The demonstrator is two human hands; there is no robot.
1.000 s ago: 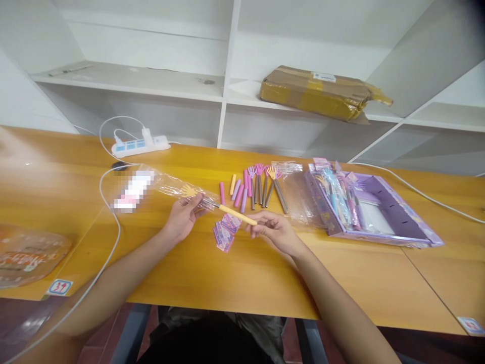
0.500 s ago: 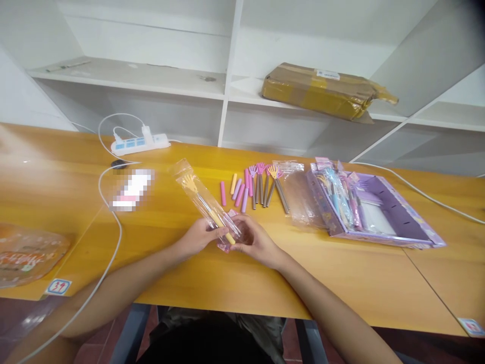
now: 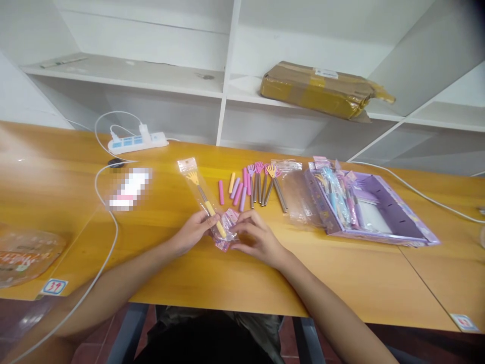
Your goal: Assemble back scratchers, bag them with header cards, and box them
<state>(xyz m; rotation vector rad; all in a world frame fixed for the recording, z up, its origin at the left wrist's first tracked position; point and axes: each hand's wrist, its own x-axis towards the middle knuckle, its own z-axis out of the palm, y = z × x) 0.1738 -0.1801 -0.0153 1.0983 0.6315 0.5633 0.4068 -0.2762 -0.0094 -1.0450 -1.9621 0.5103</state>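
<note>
**Both hands on a bagged back scratcher at the middle of the worktop**

At the far left I see a crumpled plastic bag (image 3: 26, 255) with orange print, lying on the wooden worktop (image 3: 182, 283). Behind it a white power strip (image 3: 137, 142) stands near the wall, and its white cable (image 3: 108, 222) runs down over the front edge of the worktop.

My left hand (image 3: 195, 231) is closed on the lower end of a clear sleeve (image 3: 202, 194). Inside the sleeve is a yellow back scratcher (image 3: 206, 205), its small claw pointing away from me and to the left. The sleeve lies slanted, low over the worktop, in front of me. My right hand (image 3: 255, 237) touches the same lower end with bent fingers, just beside the left hand; I cannot tell if it really grips. Between the two hands some small pink cards (image 3: 227, 230) are partly covered.

Behind the hands, a row of loose back scratchers (image 3: 265, 184) and coloured handle sleeves (image 3: 237, 189) lies on the worktop. Next to them is a pile of empty clear bags (image 3: 297, 194). Further right an open purple box (image 3: 379, 212) holds more packed pieces. On the white shelf (image 3: 242, 93) behind, a brown parcel (image 3: 322, 91) lies.
</note>
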